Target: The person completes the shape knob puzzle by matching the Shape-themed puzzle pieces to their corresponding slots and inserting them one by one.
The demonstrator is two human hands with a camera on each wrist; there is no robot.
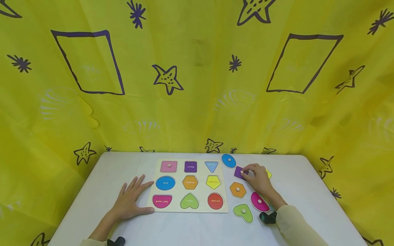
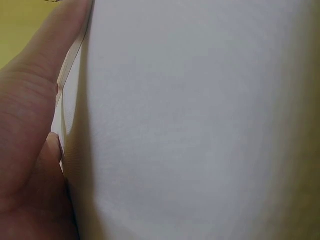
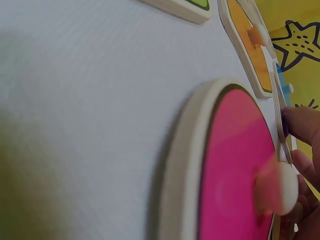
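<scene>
A wooden shape puzzle board (image 1: 201,205) lies on the table, with a pink knobbed rectangle piece (image 1: 172,168) in its upper left recess. At the board's left edge my left hand (image 1: 129,201) is spread flat, thumb and a fingertip touching the edge. My right hand (image 1: 260,179) pinches the knob of the purple square piece (image 1: 237,172), right of the board. Close by lie a blue oval piece (image 1: 227,163), an orange hexagon piece (image 1: 234,192) and a yellow piece (image 1: 269,173) partly hidden behind the hand. The magenta half-round piece (image 3: 230,160) is below the wrist.
A green heart piece (image 1: 240,209) lies near the board's lower right corner. Something partly covered by my right wrist cannot be made out. The white table (image 1: 184,229) meets a yellow patterned curtain (image 1: 191,119) at the back and sides.
</scene>
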